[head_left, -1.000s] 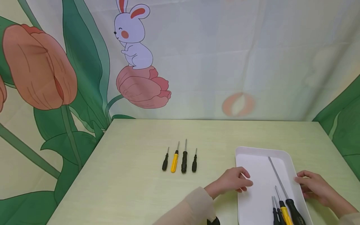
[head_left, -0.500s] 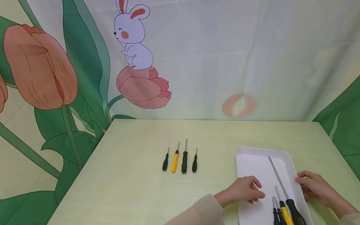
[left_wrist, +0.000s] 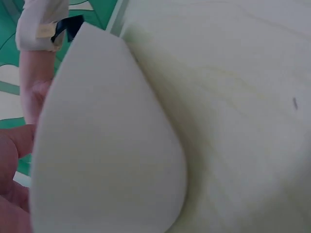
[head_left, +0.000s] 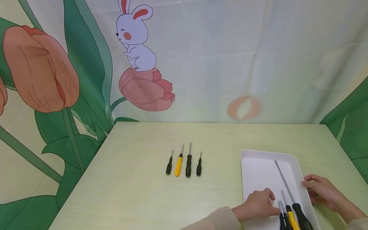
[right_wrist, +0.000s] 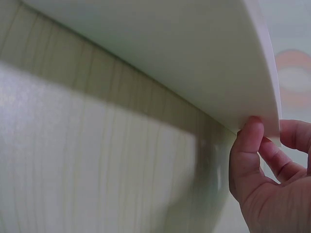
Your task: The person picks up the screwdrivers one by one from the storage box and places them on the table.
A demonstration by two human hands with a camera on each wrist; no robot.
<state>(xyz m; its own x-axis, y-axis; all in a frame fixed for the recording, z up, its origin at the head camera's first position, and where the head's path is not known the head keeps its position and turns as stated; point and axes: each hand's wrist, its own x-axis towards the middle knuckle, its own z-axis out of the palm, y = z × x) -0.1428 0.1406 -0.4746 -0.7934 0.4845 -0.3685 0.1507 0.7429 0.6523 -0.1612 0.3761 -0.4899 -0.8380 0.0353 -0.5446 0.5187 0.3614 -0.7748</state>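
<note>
My right hand point(head_left: 325, 193) holds the right rim of a white tray point(head_left: 258, 169); in the right wrist view the thumb and fingers pinch its edge. Inside the tray lie a long black screwdriver point(head_left: 301, 216), a yellow-and-black screwdriver point(head_left: 292, 218) and two small black screwdrivers point(head_left: 282, 222). Over the tray, my left hand point(head_left: 257, 205) reaches beside the small ones, thumb and fingers apart, its thumb close to the leftmost shaft. Whether it touches that shaft cannot be told. The left wrist view shows mostly the tray's outer wall point(left_wrist: 107, 136), with fingers at the left edge.
On the pale wooden table point(head_left: 129, 191), left of the tray, a row holds a small black screwdriver point(head_left: 169, 166), a yellow screwdriver point(head_left: 178, 166), a longer black screwdriver point(head_left: 188, 165) and another small black screwdriver point(head_left: 199, 166). A printed curtain point(head_left: 207, 64) hangs behind.
My left hand has moved right and toward the near side, from the tray's left rim to beside the small black screwdrivers. The right hand, tray and screwdrivers stay where they were.
</note>
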